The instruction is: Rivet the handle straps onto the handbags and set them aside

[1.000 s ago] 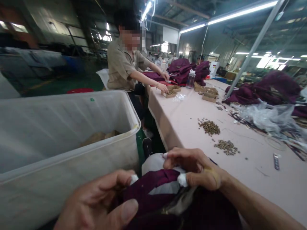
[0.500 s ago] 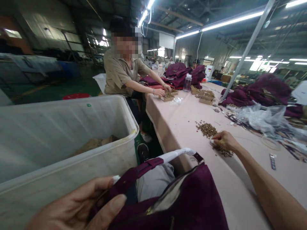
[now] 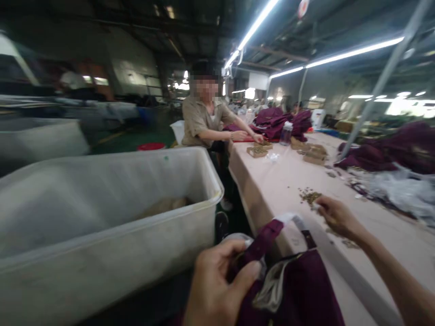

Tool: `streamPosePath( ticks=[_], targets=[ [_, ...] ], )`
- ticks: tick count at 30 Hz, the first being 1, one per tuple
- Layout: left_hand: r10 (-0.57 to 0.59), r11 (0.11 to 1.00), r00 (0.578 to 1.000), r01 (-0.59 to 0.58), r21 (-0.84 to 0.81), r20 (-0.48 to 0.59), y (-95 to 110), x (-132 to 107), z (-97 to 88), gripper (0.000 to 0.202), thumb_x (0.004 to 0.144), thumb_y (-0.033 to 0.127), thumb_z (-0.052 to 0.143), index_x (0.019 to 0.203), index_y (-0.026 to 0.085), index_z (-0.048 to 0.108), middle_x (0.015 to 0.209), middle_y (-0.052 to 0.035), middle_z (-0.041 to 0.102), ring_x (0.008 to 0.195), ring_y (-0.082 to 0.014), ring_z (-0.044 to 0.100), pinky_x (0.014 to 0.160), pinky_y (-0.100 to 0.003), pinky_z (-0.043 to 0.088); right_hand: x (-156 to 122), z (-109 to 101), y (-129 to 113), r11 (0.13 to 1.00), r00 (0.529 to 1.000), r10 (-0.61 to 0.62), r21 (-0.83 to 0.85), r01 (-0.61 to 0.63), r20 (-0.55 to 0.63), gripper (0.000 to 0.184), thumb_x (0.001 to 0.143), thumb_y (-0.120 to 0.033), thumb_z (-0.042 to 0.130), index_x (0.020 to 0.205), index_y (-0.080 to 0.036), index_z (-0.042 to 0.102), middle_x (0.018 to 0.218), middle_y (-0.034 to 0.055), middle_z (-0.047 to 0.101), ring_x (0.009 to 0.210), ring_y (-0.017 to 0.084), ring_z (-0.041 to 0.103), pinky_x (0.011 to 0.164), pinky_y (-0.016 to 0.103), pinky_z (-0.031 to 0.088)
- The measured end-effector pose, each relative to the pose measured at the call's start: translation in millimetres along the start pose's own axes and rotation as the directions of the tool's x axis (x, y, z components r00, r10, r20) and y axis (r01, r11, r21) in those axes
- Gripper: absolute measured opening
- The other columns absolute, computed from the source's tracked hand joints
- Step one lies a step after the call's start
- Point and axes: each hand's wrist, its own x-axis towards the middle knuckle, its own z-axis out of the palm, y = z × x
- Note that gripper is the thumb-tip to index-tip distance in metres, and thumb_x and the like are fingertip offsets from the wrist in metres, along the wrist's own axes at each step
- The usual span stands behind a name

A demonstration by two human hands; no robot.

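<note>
Left hand (image 3: pixel 217 281) grips purple strap (image 3: pixel 264 240); metal fittings (image 3: pixel 307 195) lie just beyond nearer right hand (image 3: pixel 340 219), whose closure I cannot determine

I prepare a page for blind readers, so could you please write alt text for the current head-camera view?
A left hand holds the strap of a purple bag while the right hand is at a pile of small brass-coloured pieces on a pale table. A large whitish bin stands left; farther off, a co-worker reaches over the table.
</note>
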Motion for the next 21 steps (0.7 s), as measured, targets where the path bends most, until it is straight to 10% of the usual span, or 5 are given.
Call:
streamPosePath(
  ticks=[9, 21],
  targets=[
    [0.09, 0.982, 0.994, -0.078, 0.173, -0.059, -29.5, -4.8, 41.8, 0.008, 0.077, 0.021, 0.071, 0.081, 0.014, 0.071, 0.074, -0.0032, 0.063, 0.068, -0.0155, 0.054, 0.06, -0.027, 0.04, -56.0, -11.5, -141.4, 0.764, 0.78, -0.624, 0.164, 0.624, -0.058, 0.024, 0.095, -0.009, 0.054, 0.115, -0.022, 0.054, 0.106, 0.0107, 0.06, 0.091, 0.022, 0.06, 0.075, 0.035, 0.049],
    [0.167, 0.958, 0.984, -0.148, 0.244, -0.061, -35.0, -6.5, 45.9, 0.007, 0.077, 0.016, 0.068, 0.082, 0.015, 0.072, 0.082, -0.007, 0.07, 0.075, -0.0201, 0.062, 0.064, -0.028, 0.043, -54.0, 3.3, -146.5, 0.722, 0.729, -0.684, 0.135, 0.679, -0.011, 0.02, 0.096, -0.007, 0.052, 0.111, -0.019, 0.057, 0.101, 0.0089, 0.061, 0.087, 0.022, 0.057, 0.077, 0.037, 0.044]
  ],
)
